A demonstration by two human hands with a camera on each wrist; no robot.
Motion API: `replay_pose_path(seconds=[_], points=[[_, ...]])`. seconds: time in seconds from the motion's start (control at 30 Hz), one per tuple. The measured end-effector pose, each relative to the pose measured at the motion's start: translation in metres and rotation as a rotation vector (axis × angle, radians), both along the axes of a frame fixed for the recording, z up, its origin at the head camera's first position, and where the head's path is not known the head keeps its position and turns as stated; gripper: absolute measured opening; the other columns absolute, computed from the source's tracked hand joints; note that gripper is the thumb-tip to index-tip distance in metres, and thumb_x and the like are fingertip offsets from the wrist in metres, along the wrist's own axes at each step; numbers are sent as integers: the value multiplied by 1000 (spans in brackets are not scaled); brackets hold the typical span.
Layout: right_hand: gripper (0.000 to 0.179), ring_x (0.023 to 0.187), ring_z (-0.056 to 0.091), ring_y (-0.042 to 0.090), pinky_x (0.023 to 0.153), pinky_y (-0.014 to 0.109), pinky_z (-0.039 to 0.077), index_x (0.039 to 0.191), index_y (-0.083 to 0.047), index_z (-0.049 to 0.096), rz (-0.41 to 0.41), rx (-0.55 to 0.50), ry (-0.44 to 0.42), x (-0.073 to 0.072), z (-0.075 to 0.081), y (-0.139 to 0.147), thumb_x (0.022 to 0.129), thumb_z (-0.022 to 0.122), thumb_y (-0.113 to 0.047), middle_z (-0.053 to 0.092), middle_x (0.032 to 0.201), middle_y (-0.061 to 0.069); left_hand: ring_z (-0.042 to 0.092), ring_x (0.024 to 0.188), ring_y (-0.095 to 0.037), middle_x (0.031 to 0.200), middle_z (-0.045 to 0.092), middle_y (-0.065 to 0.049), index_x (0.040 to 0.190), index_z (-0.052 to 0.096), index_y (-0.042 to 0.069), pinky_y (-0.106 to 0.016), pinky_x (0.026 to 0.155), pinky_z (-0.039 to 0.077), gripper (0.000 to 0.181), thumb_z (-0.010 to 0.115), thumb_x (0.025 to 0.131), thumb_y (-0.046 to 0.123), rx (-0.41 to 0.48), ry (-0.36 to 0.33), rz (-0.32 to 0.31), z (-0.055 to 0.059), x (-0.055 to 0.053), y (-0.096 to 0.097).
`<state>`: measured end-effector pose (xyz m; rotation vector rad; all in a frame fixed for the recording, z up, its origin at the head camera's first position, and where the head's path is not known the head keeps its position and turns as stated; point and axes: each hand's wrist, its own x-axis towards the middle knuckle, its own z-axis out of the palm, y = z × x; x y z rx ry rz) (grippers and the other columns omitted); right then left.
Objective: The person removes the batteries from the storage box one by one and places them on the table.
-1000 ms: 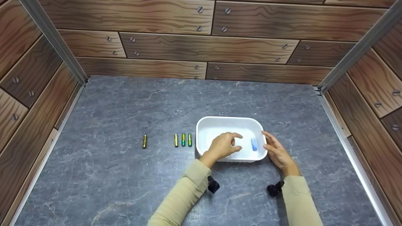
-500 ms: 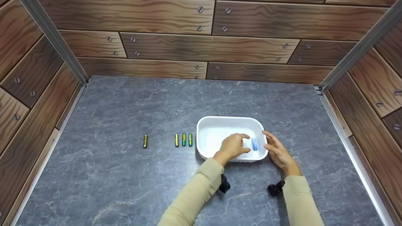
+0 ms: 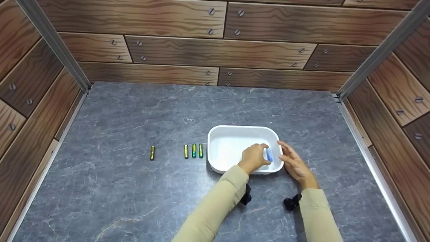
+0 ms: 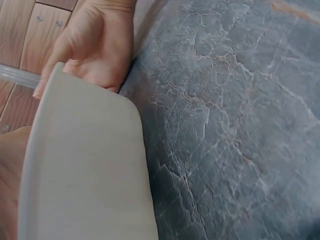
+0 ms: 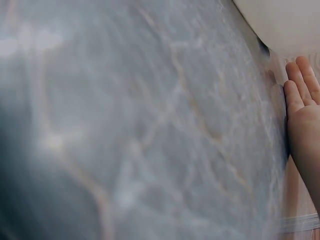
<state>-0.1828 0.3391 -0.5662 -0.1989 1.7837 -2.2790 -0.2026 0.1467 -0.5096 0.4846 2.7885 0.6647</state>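
A white plastic tub (image 3: 228,127) stands on the grey marbled surface. Inside, near its right end, lies a small blue battery-shaped cylinder (image 3: 269,155), partly covered by my left hand. My left hand (image 3: 253,157) reaches down over the tub, thumb and forefinger spread in a C around the cylinder's two ends; a gap shows between them. In the left wrist view the tub's wall (image 4: 90,160) covers most of that hand. At the tub's right end, my right hand (image 3: 297,166) rests thumb and extended fingers against the rim. In the right wrist view its fingers (image 5: 300,85) look straight.
Left of the tub, three green-and-gold batteries (image 3: 194,150) stand in a row, one close to its wall. A lone gold battery (image 3: 152,153) is farther left. Wood-patterned walls (image 3: 174,50) with metal corner posts enclose the surface on three sides.
My left hand has moved right inside the tub, from its middle to the blue cylinder. My right hand stays at the tub's right end. The batteries have not moved.
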Motion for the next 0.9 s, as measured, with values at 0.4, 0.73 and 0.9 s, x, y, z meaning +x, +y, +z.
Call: replay_pose_path(seconds=[0.4,0.73,0.9], points=[[47,116,55,3,98,17,45,124,-32,54,-36,15,-31,0,1,-2,94,49,4,56,128,-12,67,103,-14,116,68,2,132,55,28,-28,83,54,63,79,76,44,-119,-18,45,-11,-3,12],[47,116,55,5,97,18,45,126,-30,53,-5,-22,-3,0,-1,-1,94,49,5,56,129,-9,66,104,-14,115,67,4,131,55,29,-29,84,54,57,75,79,44,-210,-12,17,-12,-4,18],[47,116,55,4,98,18,45,125,-30,54,-18,-19,-12,0,0,-2,94,49,5,57,129,-9,67,102,-14,111,69,3,124,58,27,-30,82,54,51,75,79,45,-204,-13,21,-13,-5,20]])
